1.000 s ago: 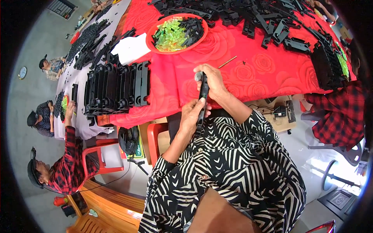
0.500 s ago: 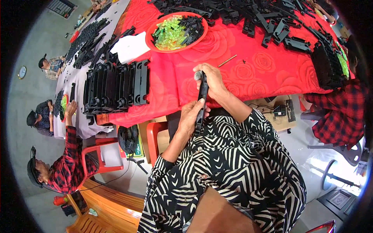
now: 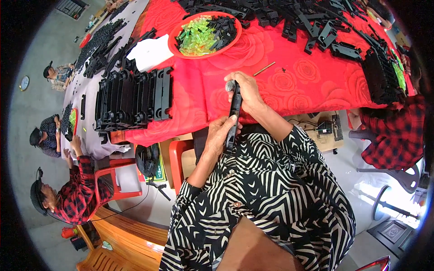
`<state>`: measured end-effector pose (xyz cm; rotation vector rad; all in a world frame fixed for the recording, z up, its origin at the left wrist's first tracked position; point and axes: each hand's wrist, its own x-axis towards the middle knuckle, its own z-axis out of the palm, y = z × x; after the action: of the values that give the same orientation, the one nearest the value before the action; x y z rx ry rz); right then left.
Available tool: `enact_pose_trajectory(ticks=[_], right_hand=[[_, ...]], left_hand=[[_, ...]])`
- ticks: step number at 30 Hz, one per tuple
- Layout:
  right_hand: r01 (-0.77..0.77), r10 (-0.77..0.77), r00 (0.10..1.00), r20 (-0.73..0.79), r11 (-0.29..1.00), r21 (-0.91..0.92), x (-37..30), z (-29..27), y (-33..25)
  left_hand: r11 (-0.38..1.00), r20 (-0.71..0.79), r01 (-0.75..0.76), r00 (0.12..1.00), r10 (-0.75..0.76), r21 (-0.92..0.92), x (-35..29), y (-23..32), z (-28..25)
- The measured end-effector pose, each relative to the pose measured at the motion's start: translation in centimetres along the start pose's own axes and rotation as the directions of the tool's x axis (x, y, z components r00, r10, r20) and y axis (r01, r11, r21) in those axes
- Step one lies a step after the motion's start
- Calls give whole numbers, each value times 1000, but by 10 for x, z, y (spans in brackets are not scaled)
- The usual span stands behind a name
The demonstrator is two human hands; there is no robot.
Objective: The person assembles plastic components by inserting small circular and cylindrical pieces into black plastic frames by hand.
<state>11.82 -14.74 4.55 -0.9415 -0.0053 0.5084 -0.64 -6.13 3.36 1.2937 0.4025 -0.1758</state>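
Observation:
A long, narrow black plastic part (image 3: 234,110) is held at a slant over my lap, near the table's front edge. My right hand (image 3: 247,92) wraps round its upper end. At that hand's thumb end is a rounded grey lump (image 3: 230,86); whether it is a thumb covering or a separate piece I cannot tell. Lower down, my left hand (image 3: 220,134) grips the same part, its thumb pressed along the top face. Beyond my hands an orange-red bowl (image 3: 171,45) holds yellow-green translucent pieces (image 3: 198,37) and small black pieces (image 3: 224,32).
Upright black parts stand in a row (image 3: 135,99) at left on the red tablecloth (image 3: 194,81). A heap of black parts (image 3: 312,22) covers the far side. A thin brown stick (image 3: 264,68) lies past my right hand. Co-workers sit left and right; a white cloth (image 3: 149,54) lies left.
My hands keep nearly the same grip on the black part. At left, the co-worker in the checked shirt has lowered a raised hand toward the table edge.

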Motion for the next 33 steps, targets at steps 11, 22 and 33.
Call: enact_pose_trajectory(ticks=[11, 22, 33], right_hand=[[-22, 22, 1000, -6, 1000, -7, -3, 4, -3], [3, -2, 1000, -19, 1000, 18, -4, 6, 1], [-20, 20, 999, -37, 1000, -8, 0, 0, 9]], left_hand=[[1000, -15, -1, 1000, 1, 4, 2, 4, 1], [985, -111, -7, 993, 27, 174, 12, 9, 7], [1000, -122, 9, 993, -9, 1, 9, 9, 8]])
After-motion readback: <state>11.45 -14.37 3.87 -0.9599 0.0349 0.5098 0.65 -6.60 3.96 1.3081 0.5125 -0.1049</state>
